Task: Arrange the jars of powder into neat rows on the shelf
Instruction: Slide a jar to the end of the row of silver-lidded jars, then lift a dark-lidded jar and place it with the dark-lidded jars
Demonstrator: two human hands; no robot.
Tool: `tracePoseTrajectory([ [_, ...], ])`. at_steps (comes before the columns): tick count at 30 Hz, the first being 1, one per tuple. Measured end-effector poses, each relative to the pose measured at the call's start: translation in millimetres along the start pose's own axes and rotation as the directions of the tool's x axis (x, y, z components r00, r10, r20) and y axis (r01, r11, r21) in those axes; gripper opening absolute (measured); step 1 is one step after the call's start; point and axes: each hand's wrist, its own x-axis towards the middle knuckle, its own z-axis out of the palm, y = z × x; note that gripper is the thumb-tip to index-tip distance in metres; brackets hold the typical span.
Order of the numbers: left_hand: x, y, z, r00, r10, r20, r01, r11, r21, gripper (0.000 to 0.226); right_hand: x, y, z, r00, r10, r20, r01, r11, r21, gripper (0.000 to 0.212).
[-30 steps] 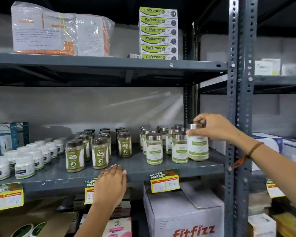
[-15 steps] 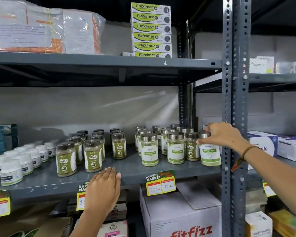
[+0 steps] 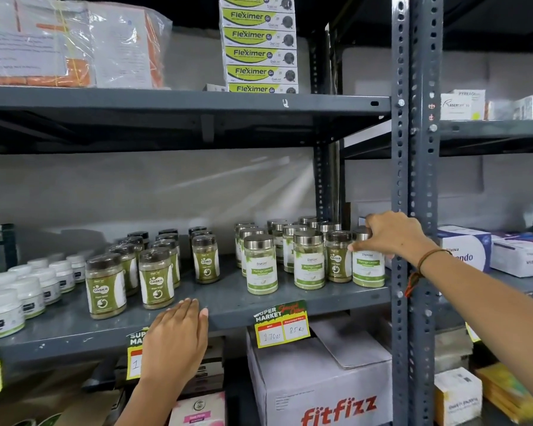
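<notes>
The right hand [image 3: 391, 236] is closed around the top of a silver-lidded Moringa jar [image 3: 368, 267], fingers wrapped on the lid and shoulder, thumb on the label side. That jar stands upright at the right end of the front row on the grey metal shelf [image 3: 228, 302], close to the slotted steel upright [image 3: 413, 210]. Just left of it stands a dark-labelled Gaska jar [image 3: 338, 258] that has strayed among the white-labelled ones, and further left two more Moringa jars [image 3: 309, 261] stand in the front row, with others behind. The main Gaska group [image 3: 156, 279] sits well apart to the left, in three loose files with dark lids. The left hand [image 3: 179, 336] lies flat and open on the shelf's front lip, holding nothing, between the two groups.

These jars look rigid, clear-walled and full of powder, so probably moderately weighty and bottom-steady; whether glass or plastic I cannot tell. The metal lid is smooth and could slip or turn if only pinched, so gripping lower, around the shoulder or the labelled body, would likely be surer. On painted steel they should slide easily, so nudging from the base suits alignment; neighbours stand close and could be knocked.
</notes>
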Motion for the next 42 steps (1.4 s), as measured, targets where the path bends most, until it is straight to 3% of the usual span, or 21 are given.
tracePoseTrajectory([
  [2, 0, 0, -1, 1.000, -0.001, -0.003, 0.001, 1.000, 0.000, 0.052, -2, 0, -2, 1.000, -0.014, -0.027, 0.012, 0.997, -0.080, 0.088],
  [4, 0, 1, -1, 1.000, -0.003, -0.002, 0.003, 1.000, 0.003, 0.051, -5, -1, -7, 0.989, -0.046, -0.141, 0.023, 0.987, -0.159, 0.088],
  [8, -1, 1, 0, 1.000, -0.002, -0.002, 0.002, 1.000, 0.002, 0.052, -6, -12, -16, 0.882, -0.165, -0.441, 0.065, 0.970, -0.235, 0.063],
  [10, -1, 1, 0, 1.000, -0.002, -0.009, 0.002, 1.000, -0.002, 0.052, -1, -20, -15, 0.855, -0.218, -0.471, 0.139, 0.971, -0.196, 0.053],
  [13, -1, 0, 0, 1.000, 0.007, -0.011, -0.007, 1.000, 0.002, 0.051, 13, -30, -11, 0.928, -0.250, -0.276, 0.240, 0.968, -0.067, 0.055],
  [16, 0, -3, 1, 1.000, 0.016, -0.010, -0.016, 1.000, 0.001, 0.053, 27, -36, -3, 0.970, -0.241, -0.036, 0.239, 0.970, -0.041, 0.065],
  [21, 2, -5, 3, 1.000, 0.025, -0.003, -0.025, 1.000, -0.002, 0.053, 49, -38, 1, 0.931, -0.216, 0.296, 0.196, 0.976, 0.098, 0.077],
  [24, 2, -5, 2, 1.000, 0.026, 0.002, -0.026, 1.000, 0.000, 0.053, 57, -37, 3, 0.916, -0.224, 0.332, 0.177, 0.970, 0.165, 0.075],
  [27, 2, -5, 2, 1.000, 0.022, -0.002, -0.022, 1.000, 0.003, 0.053, 60, -37, 4, 0.932, -0.234, 0.277, 0.179, 0.961, 0.209, 0.072],
  [33, 1, -3, -1, 1.000, 0.021, -0.002, -0.020, 1.000, 0.020, 0.053, 59, -39, -23, 0.976, -0.215, -0.025, 0.213, 0.941, 0.264, 0.057],
  [38, 1, -1, 0, 1.000, 0.003, -0.009, -0.003, 1.000, 0.014, 0.052, 50, -65, -64, 0.925, -0.281, -0.255, 0.343, 0.906, 0.249, 0.057],
  [42, 0, -1, 3, 1.000, -0.008, -0.018, 0.008, 1.000, 0.001, 0.052, 34, -103, -85, 0.864, -0.355, -0.357, 0.472, 0.820, 0.325, 0.058],
])
